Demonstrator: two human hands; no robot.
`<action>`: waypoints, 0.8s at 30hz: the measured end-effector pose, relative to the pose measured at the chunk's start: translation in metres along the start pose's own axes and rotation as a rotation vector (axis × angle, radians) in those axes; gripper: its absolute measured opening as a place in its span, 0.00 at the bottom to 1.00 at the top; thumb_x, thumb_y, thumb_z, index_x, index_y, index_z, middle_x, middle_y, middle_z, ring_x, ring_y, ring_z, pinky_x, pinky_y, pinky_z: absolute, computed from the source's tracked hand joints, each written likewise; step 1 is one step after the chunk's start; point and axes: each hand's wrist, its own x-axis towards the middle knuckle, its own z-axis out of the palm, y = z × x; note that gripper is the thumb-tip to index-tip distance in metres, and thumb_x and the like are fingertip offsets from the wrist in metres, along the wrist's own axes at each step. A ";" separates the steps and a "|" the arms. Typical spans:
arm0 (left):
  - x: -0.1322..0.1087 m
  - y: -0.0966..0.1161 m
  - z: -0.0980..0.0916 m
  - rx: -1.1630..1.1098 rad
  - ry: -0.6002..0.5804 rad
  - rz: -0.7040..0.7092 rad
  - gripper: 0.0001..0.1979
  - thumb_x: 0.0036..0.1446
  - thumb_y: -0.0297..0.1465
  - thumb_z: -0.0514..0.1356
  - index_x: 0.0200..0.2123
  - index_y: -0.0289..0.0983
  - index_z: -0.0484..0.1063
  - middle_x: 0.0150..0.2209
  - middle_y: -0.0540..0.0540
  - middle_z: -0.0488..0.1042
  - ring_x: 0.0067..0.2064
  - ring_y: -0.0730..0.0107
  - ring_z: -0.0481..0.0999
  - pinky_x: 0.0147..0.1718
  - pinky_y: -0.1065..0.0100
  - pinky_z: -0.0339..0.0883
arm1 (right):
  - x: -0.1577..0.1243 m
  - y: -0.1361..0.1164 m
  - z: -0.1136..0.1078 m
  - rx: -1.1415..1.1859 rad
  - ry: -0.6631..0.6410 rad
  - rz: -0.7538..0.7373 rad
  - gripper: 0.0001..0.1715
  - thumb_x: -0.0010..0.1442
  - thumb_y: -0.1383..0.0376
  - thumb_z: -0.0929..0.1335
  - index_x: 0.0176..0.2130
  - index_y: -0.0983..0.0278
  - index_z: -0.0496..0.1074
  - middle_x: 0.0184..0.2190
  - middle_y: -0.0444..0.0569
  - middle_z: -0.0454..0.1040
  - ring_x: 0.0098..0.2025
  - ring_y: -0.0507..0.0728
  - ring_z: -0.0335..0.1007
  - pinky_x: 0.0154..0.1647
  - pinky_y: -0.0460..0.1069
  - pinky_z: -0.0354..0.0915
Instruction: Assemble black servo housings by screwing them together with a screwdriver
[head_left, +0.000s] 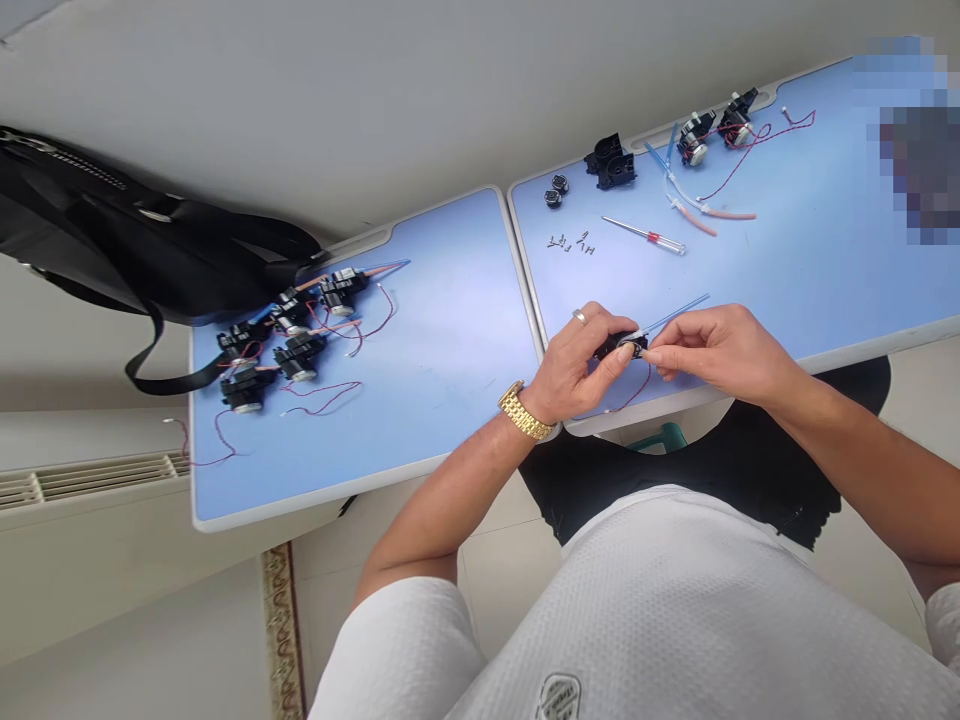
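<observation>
Near the front edge of the right blue table, my left hand (583, 362), with a ring and a gold watch, grips a small black pump-like part (632, 343). A blue tube (679, 310) sticks out from it to the upper right, and a thin red wire (636, 392) hangs below. My right hand (705, 345) meets the part from the right, thumb and index finger pinched at its edge; whatever lies between those fingertips is too small to make out.
A screwdriver (645, 235), small screws (571, 243), two round motors (556, 191), black housings (611, 162), tubes (694, 205) and two assemblies (696, 138) lie beyond my hands. Several assemblies (300, 355) and a black bag (142, 240) are left.
</observation>
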 end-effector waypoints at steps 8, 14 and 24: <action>0.000 0.000 -0.001 0.004 0.017 0.009 0.16 0.83 0.44 0.58 0.57 0.39 0.79 0.40 0.44 0.78 0.39 0.62 0.75 0.38 0.59 0.69 | -0.007 -0.005 0.003 -0.080 0.004 -0.022 0.16 0.60 0.51 0.77 0.29 0.59 0.84 0.27 0.45 0.82 0.29 0.55 0.71 0.34 0.53 0.65; 0.001 0.000 -0.002 -0.041 0.014 0.036 0.14 0.83 0.42 0.60 0.57 0.39 0.79 0.40 0.45 0.78 0.39 0.63 0.75 0.39 0.60 0.69 | -0.012 -0.004 0.004 -0.172 0.094 -0.137 0.13 0.63 0.56 0.76 0.29 0.59 0.83 0.26 0.42 0.79 0.29 0.53 0.64 0.34 0.52 0.60; 0.002 -0.002 -0.005 -0.100 -0.016 0.059 0.14 0.83 0.41 0.60 0.58 0.40 0.79 0.42 0.43 0.81 0.40 0.62 0.77 0.39 0.58 0.70 | -0.011 -0.004 0.004 -0.125 0.035 -0.094 0.14 0.63 0.55 0.77 0.30 0.59 0.83 0.27 0.44 0.81 0.31 0.54 0.69 0.35 0.52 0.63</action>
